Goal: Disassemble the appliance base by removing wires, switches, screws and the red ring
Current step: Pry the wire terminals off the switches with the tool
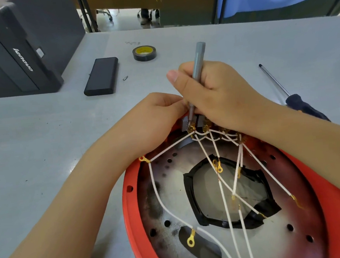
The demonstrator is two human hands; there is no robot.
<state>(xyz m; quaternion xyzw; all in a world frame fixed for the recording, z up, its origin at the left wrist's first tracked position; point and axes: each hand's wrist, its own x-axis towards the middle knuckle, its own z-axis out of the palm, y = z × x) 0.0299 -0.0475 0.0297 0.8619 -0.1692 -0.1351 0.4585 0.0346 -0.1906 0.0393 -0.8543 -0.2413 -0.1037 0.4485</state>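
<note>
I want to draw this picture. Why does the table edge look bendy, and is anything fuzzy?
Head view: the wide-angle lens curves the table edges. The right hand around the grey screwdriver and the white wires look sharp; the far background is a little soft. Light is even, shadows faint.

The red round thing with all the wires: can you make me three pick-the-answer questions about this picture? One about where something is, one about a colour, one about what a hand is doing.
1. Where is the roll of tape?
A. on the table beyond the hands
B. inside the red ring
C. on the black computer

2. What colour are the wires?
A. blue
B. white
C. green

3. What is the right hand doing?
A. lying flat on the table
B. waving in the air
C. gripping the grey screwdriver

Answers:
1. A: it lies on the grey table, far side.
2. B: white with gold ends.
3. C: fingers wrap the grey screwdriver, its tip down at the terminals.
</note>
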